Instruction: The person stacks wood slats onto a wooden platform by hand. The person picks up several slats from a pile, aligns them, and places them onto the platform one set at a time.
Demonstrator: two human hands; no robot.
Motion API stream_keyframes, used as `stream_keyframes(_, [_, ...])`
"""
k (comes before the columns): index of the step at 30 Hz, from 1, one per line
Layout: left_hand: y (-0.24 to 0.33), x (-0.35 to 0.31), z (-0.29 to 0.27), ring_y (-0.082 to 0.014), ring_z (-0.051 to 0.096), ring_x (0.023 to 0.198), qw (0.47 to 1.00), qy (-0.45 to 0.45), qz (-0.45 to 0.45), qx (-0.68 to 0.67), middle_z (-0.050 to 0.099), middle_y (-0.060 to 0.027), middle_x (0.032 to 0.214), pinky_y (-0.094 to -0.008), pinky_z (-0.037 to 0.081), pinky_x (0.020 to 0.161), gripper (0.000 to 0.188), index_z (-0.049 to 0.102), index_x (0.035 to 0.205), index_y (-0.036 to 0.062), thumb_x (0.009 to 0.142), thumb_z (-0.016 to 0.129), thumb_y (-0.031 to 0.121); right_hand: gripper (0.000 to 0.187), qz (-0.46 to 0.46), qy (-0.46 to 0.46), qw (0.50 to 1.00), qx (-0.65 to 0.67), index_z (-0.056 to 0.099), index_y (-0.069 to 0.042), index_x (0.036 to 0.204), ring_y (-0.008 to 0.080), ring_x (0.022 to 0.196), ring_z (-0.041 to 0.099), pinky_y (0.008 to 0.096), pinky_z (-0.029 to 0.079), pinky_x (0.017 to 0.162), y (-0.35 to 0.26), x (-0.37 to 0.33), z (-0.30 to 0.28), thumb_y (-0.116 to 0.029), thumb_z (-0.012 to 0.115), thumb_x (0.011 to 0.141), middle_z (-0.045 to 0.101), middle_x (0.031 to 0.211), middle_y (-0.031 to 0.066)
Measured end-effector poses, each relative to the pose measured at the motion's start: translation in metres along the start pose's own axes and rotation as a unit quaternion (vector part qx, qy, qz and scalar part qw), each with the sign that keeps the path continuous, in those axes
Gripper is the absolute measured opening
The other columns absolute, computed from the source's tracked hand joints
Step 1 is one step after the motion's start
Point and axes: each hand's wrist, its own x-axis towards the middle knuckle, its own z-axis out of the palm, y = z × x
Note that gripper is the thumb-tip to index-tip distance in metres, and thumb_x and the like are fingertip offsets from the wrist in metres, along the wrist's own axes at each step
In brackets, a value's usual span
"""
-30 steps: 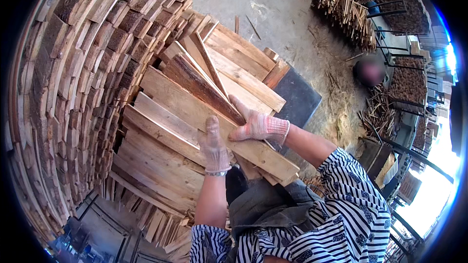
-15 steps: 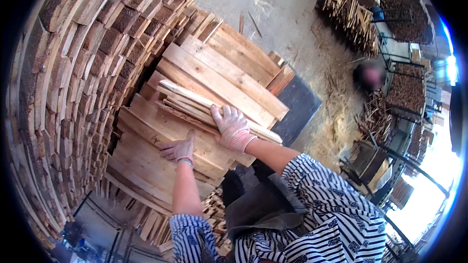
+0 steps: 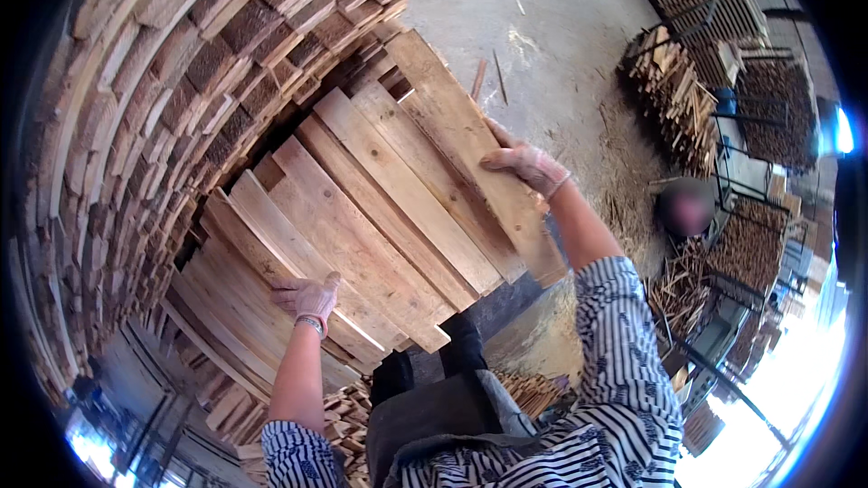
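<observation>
My right hand [image 3: 529,168], in a light work glove, is closed on the outer edge of a long wooden board [image 3: 470,145] on the right side of the pile. The board is tilted against its neighbours, and its near end looks smeared by motion. My left hand [image 3: 309,296], gloved too, lies on the boards at the left, fingers stretched out and thumb apart, beside the raised pale edge of a plank [image 3: 289,248]. Between my hands several boards [image 3: 362,226] lie side by side, overlapping in places, their near ends uneven.
A tall stack of boards [image 3: 217,72] rises close on the left. Wood pieces [image 3: 362,420] lie below near my body. On the right are a concrete floor [image 3: 551,18] with sawdust, bundled sticks [image 3: 674,95], racks and a person [image 3: 684,208].
My right hand has moved from narrow strips in the middle to a board on the far right, now tilted up. The strips are spread among the boards. My left hand shifted slightly left.
</observation>
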Motion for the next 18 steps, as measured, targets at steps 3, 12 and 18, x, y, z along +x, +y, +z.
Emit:
stream_keyframes(3, [-0.005, 0.012, 0.006, -0.0561, 0.002, 0.147, 1.0, 0.01, -0.015, 0.009, -0.011, -0.0446, 0.154, -0.0551, 0.02, 0.119, 0.143, -0.021, 0.15, -0.0073, 0.074, 0.077, 0.064, 0.1, 0.059, -0.041, 0.995, 0.074, 0.021, -0.007, 0.159, 0.0162, 0.119, 0.057, 0.0303, 0.049, 0.099, 0.0, 0.018, 0.007, -0.023, 0.076, 0.078, 0.052, 0.141, 0.0128])
stream_keyframes(12, [-0.002, -0.02, -0.013, -0.0511, 0.001, 0.15, 0.998, -0.04, -0.02, -0.037, -0.014, -0.0421, 0.155, -0.0504, 0.018, 0.121, 0.142, -0.024, 0.15, -0.0055, 0.075, 0.079, 0.057, 0.106, 0.01, 0.205, 0.799, -0.565, 0.019, -0.008, 0.157, 0.0414, 0.129, 0.049, 0.045, 0.044, 0.106, -0.009, -0.016, 0.086, -0.036, 0.08, 0.074, 0.049, 0.136, 0.024])
stream_keyframes(18, [0.008, -0.011, -0.011, -0.053, 0.002, 0.149, 0.999, -0.023, -0.03, -0.018, -0.009, -0.0428, 0.155, -0.0545, 0.016, 0.121, 0.141, -0.021, 0.151, -0.005, 0.074, 0.078, 0.06, 0.098, 0.007, 0.227, 0.803, -0.55, 0.018, -0.015, 0.158, 0.0392, 0.121, 0.056, 0.0451, 0.049, 0.099, -0.032, -0.014, 0.046, -0.029, 0.073, 0.077, 0.053, 0.133, 0.0244])
